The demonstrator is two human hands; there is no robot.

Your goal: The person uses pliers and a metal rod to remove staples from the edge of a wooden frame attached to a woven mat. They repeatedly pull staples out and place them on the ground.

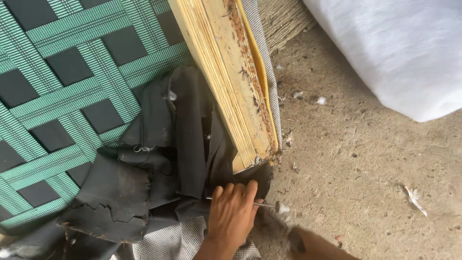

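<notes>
The left hand (232, 214) has its fingers curled around a thin metal tool (262, 204), beside torn black fabric (159, 163) at nine o'clock. The right hand (284, 231) is blurred, so I cannot tell how its fingers stand.

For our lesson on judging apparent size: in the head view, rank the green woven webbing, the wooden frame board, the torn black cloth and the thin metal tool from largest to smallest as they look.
1. green woven webbing, cut off by the frame edge
2. torn black cloth and wooden frame board: too alike to rank
3. thin metal tool, held under the left hand
</notes>
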